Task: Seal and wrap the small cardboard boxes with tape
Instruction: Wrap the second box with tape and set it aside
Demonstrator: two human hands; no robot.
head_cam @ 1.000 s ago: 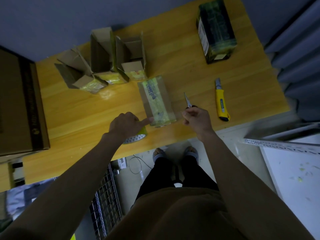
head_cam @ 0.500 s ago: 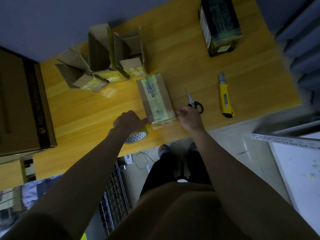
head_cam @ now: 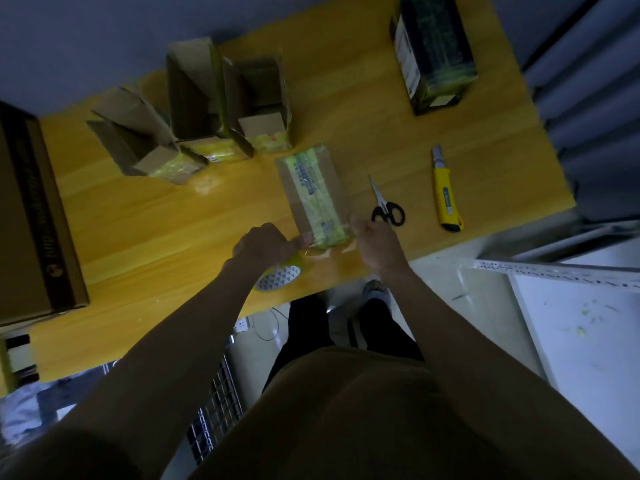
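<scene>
Head view, only camera. The small cardboard box (head_cam: 313,194) lies flat at centre frame on the wooden table (head_cam: 138,216), long axis running away from the person, a strip of yellow-green tape along its top face. Near end sits close to the table's front edge, probably so the tape can be folded down over that end.

Left hand (head_cam: 265,244), just lower left of the box: fingers curled, fingertips at the box's near left corner, appearing to pinch the tape end there. The tape roll (head_cam: 278,280) sits directly under this hand; whether the hand also grips the roll, I cannot tell.

Right hand (head_cam: 375,239), at the box's near right corner: fingers bent against the side, apparently steadying it; a true grasp cannot be confirmed in this dim light.

Scissors (head_cam: 384,206) lie just right of the box, yellow utility knife (head_cam: 445,192) further right, both within reach for cutting. Three open cartons (head_cam: 214,109) stand upper left, presumably awaiting sealing. A dark wrapped box (head_cam: 433,50) rests upper right.
</scene>
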